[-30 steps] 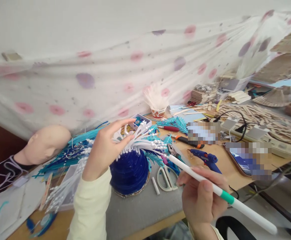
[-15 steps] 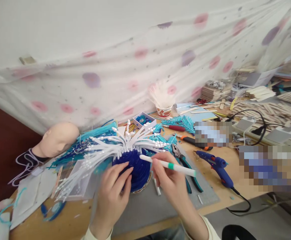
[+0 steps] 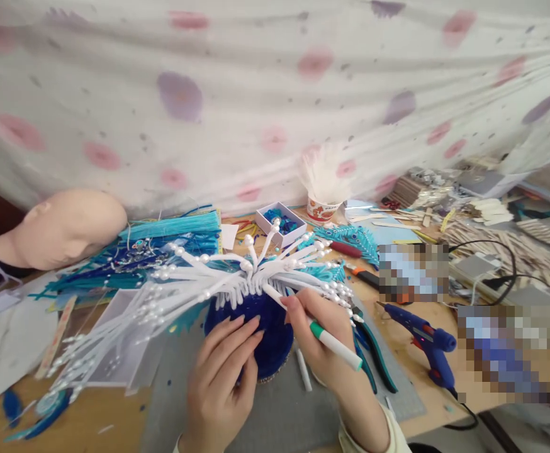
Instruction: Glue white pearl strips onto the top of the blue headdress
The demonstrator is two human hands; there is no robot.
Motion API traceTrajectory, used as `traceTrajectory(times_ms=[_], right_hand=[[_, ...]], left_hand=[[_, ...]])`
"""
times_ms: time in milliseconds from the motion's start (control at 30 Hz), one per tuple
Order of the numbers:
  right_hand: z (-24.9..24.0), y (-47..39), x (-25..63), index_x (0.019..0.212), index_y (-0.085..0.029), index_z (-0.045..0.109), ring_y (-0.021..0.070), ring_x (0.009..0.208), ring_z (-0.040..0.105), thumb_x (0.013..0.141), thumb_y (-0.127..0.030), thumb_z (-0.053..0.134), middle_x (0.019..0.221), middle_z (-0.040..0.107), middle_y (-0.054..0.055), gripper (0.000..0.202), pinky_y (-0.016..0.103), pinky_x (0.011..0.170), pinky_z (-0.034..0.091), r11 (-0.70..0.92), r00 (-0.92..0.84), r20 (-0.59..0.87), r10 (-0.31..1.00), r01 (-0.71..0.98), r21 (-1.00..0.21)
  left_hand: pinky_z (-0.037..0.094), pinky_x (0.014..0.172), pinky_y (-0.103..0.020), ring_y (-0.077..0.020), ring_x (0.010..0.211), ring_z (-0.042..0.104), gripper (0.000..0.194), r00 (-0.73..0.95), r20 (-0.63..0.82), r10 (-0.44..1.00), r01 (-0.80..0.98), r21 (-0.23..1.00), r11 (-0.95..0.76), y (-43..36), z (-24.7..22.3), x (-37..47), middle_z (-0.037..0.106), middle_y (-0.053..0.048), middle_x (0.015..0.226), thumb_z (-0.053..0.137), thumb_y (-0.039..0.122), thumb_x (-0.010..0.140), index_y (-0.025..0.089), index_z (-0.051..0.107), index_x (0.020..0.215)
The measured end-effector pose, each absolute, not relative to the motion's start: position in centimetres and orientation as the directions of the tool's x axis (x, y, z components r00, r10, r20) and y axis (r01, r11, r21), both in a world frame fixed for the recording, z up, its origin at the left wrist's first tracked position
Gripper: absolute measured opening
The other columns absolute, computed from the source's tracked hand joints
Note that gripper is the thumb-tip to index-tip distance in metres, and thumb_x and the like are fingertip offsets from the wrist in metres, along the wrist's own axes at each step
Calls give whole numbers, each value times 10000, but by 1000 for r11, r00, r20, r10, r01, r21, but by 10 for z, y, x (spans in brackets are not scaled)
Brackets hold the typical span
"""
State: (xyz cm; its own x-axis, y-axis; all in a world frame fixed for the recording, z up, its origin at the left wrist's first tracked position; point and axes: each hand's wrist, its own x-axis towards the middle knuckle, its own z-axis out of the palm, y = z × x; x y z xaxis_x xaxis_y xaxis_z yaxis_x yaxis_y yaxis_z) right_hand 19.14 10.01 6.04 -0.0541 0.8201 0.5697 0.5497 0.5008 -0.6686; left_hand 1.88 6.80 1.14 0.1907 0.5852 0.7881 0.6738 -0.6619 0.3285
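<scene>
A dark blue round piece (image 3: pixel 272 340) rests over the grey mat, with a fan of white pearl-tipped stems (image 3: pixel 180 299) spreading from its far edge. My left hand (image 3: pixel 225 377) lies on the blue piece's left side, fingers stretched out and resting on its surface. In my right hand (image 3: pixel 319 333) is a white pen with a green band (image 3: pixel 334 346), held in a pinch. The pen's front end reaches the base of the white stems. A thin white stick (image 3: pixel 303 370) lies on the mat below the right hand.
A mannequin head (image 3: pixel 72 226) lies at the left by turquoise bundles (image 3: pixel 171 229). Behind are an open box (image 3: pixel 279 225) and a paper cup (image 3: pixel 322 209). Pliers (image 3: pixel 374 355) and a blue glue gun (image 3: pixel 421 340) with its cord lie at the right, near wooden sticks (image 3: pixel 501 242).
The view has shifted closer and lower. The pen now slants more steeply, and its front end has moved from over the blue piece to the base of the white stems.
</scene>
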Motion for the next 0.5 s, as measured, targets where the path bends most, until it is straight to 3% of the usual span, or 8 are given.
traceTrajectory(times_ms=[133,300,400,500], right_hand=[[63,102,198,662,-217,563,110,428,519,998,-221,529,523,549,-40,338,250,453,379,525,-112,561,820,537,-660],[50,95,192,766,-222,696,105,410,602,1035,-271,512,543,662,-44,329,214,425,451,391,176,485,857,392,-833],[43,90,186,827,-226,722,92,416,612,1035,-262,523,569,689,-55,290,204,456,478,417,324,543,775,384,-824],[42,90,184,839,-222,728,86,436,628,1028,-242,533,598,709,-55,272,202,490,497,463,326,604,728,416,-783]], left_hand=[[545,1003,-380,-217,1112,685,385,180,785,593,640,364,-676,70,10,18,794,-67,1099,568,-53,852,190,705,1118],[507,1025,-352,-196,1112,652,325,165,791,589,613,386,-690,70,10,21,791,-73,1078,568,-57,865,164,716,1052],[493,1028,-348,-191,1111,642,302,164,798,581,604,384,-698,71,9,21,788,-77,1073,564,-58,879,154,718,1027],[483,1034,-346,-185,1118,632,291,155,798,583,584,402,-705,72,6,21,783,-85,1069,553,-65,885,153,713,993]])
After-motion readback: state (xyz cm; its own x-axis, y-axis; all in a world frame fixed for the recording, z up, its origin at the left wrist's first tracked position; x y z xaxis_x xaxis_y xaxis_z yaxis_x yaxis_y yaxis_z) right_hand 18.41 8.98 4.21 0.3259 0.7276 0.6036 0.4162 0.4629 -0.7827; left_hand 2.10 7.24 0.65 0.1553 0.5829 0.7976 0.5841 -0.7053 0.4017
